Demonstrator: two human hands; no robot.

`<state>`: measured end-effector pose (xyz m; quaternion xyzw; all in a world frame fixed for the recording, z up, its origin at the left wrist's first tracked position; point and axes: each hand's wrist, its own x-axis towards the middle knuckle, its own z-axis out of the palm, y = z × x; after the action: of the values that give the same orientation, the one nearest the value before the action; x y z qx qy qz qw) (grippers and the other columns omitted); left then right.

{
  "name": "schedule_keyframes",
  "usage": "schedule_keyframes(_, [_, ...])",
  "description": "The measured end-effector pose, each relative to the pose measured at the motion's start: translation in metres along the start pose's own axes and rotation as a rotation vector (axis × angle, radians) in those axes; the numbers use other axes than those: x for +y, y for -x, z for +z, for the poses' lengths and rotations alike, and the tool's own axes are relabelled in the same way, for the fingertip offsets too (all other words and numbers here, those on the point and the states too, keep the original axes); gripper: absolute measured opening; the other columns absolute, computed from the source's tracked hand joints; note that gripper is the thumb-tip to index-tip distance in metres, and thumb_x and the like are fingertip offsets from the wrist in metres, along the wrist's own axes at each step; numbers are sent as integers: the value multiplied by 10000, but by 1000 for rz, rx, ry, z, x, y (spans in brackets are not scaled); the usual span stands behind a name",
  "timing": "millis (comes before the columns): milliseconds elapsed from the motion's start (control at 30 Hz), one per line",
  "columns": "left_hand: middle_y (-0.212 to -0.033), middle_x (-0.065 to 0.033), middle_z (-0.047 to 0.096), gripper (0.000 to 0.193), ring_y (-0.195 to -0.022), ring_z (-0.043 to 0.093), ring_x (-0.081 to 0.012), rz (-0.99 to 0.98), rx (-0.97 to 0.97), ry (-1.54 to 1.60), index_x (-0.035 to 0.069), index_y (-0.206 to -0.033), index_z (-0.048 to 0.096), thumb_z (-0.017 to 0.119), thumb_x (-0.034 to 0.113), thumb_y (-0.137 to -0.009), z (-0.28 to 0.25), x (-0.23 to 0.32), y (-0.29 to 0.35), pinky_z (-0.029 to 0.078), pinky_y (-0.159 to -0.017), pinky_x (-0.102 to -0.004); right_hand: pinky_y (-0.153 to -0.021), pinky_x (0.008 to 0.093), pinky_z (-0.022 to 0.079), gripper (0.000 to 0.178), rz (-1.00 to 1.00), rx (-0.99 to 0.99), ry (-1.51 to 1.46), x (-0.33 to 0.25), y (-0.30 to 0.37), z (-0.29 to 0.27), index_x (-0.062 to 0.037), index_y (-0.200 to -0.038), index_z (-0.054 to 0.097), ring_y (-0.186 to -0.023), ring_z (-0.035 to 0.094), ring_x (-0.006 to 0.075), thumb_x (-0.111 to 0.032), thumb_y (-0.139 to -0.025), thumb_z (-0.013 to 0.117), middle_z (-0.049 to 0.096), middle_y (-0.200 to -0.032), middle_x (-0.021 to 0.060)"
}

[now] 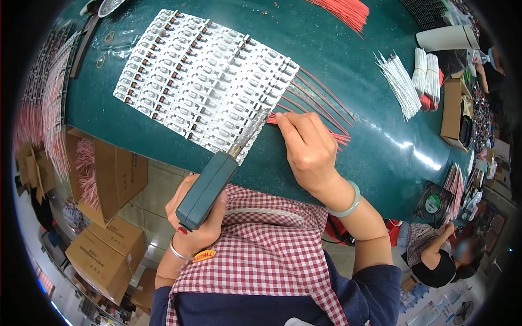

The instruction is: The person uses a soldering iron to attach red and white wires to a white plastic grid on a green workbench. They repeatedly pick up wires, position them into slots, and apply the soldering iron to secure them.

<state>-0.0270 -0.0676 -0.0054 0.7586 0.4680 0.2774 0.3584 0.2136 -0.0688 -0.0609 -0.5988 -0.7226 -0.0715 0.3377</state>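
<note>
A large sheet of white circuit boards (212, 73) in several rows lies tilted on the green table. Wrapped round the handle of a dark green soldering gun (206, 189), my left hand (187, 209) is at the sheet's near edge. The gun's metal tip points up along the right edge, close to where wires meet the boards. Thumb and forefinger of my right hand (310, 144) pinch a red wire (277, 114) at that edge. Several red wires (321, 106) trail rightward from the boards, and the hand partly hides more of them.
A bundle of red wires (345, 13) lies at the far side. To the right are white wires (399, 84), a cardboard box (454, 114) and a solder spool (433, 204). Cartons (109, 252) stand on the floor at left. Another person (437, 255) sits at lower right.
</note>
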Motion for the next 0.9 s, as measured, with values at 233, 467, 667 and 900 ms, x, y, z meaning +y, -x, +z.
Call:
schedule_keyframes(233, [-874, -156, 670, 165, -720, 670, -271, -75, -38, 43, -58, -889, 679, 733, -45, -734, 1, 2, -1, 532, -644, -320, -603, 309, 504, 247, 5, 1, 28, -1, 0, 1, 66, -940, 678, -746, 602, 230, 13, -699, 688, 637, -874, 111])
schedule_keyframes(467, [-894, -170, 679, 202, -749, 685, -287, -101, 19, 64, -54, -934, 699, 749, -17, -742, 2, -10, 15, 550, -683, -339, -605, 311, 504, 245, 9, -18, 32, -3, -1, -1, 64, -946, 675, -751, 597, 229, 15, -706, 680, 632, -883, 112])
schedule_keyframes(667, [-971, -195, 700, 238, -843, 716, -310, -112, 27, 61, -55, -991, 707, 756, 1, -765, -2, -11, 20, 569, -752, -347, -591, 327, 507, 276, 61, 7, 6, -5, -1, 1, 37, -964, 690, -713, 608, 225, 80, -692, 711, 658, -857, 92])
schedule_keyframes(900, [-978, -188, 702, 236, -854, 716, -310, -96, 28, 66, -65, -988, 702, 757, -5, -767, -2, -11, 21, 569, -750, -348, -609, 320, 512, 290, 22, 24, -39, -8, 7, -1, 60, -969, 676, -754, 605, 235, 6, -685, 694, 648, -895, 112])
